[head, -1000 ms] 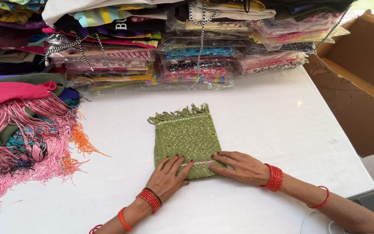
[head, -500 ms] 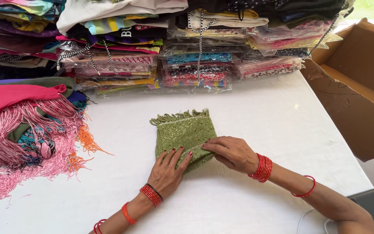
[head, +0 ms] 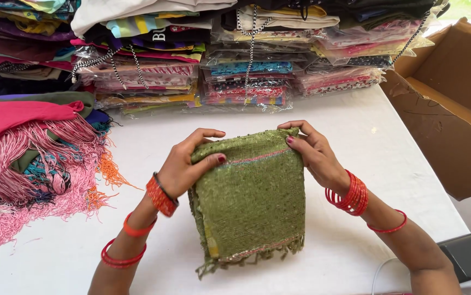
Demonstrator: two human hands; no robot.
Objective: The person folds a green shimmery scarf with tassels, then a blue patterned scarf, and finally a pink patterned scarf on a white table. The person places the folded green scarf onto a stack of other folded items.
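Both hands held the folded green scarf (head: 252,191) up off the white surface (head: 355,142), gripping it by its 2 upper corners. The left hand (head: 189,164) was closed on the top-left corner, thumb across the front and fingers curled behind; the right hand (head: 312,150) pinched the top-right corner the same way. The scarf hung between them, its fringe just above the surface below the wrists.

The likeliest trouble seemed to be the fold slipping: the weave looked loose and only the top edge was held, so a slackened grip on either corner could have let the layers slide apart or the bundle drop open. The dangling fringe could also have dragged on the surface.

Just beside the right forearm lay a dark flat device (head: 467,257) with a white cable. Left of the left hand sat a heap of pink fringed cloth (head: 33,164). Beyond the right hand stood an open cardboard box (head: 454,109); what it held could not be seen. Farthest from both hands, stacks of folded fabric in clear plastic bags (head: 246,82) lined the back.
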